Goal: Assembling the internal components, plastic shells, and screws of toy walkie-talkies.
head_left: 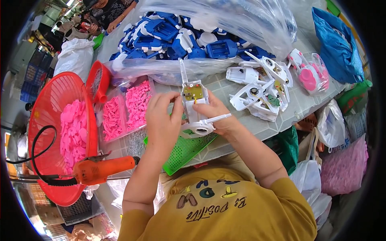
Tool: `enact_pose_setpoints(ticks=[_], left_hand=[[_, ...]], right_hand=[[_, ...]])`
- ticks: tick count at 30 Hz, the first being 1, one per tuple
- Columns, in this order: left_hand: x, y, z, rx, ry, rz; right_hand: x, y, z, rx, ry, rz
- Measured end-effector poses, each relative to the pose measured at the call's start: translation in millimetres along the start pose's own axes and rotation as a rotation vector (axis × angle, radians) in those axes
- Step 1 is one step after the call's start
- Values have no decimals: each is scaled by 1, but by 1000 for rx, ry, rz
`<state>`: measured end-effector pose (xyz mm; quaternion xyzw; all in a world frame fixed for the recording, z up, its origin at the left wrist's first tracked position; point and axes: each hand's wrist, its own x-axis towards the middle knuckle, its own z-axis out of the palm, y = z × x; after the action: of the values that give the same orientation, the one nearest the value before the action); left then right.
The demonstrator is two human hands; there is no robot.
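Note:
A white plastic toy shell (193, 108) with a yellowish circuit board (194, 92) inside is held up over the near edge of the table. My right hand (217, 112) wraps around its right side, the thumb lying across the inside of the shell below the board. Fingers bent and drawn together, my left hand (164, 116) meets the shell's left edge beside the board. Anything small between those fingertips is hidden. A green perforated basket (181, 154) sits beneath, partly covered by my left forearm and the shell.
Similar white shells (257, 90) lie piled at right, near a bagged pink-and-white toy (309, 74). Blue-and-white housings (177, 38) fill a plastic bag behind. At left are pink parts (138, 102) in a tray, a red colander (90, 120) and an orange electric screwdriver (102, 169). Another person (110, 14) sits beyond.

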<state>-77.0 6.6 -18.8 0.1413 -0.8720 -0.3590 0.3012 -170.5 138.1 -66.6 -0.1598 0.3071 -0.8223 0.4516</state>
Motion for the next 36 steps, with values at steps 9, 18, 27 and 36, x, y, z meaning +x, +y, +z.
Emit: enact_pose_setpoints(ticks=[9,18,27,36], left_hand=[[13,17,20,306,146,143],[6,12,20,79,155,34],[6,7,7,-265,70,-303],[6,6,6,-361,33,-387]], right_hand=[[1,13,-6,-154,18,-93],[0,13,-3,-221,17,-124],[-2,6,4,-49,-12,-14],[-3,6,4,-13,-18,8]])
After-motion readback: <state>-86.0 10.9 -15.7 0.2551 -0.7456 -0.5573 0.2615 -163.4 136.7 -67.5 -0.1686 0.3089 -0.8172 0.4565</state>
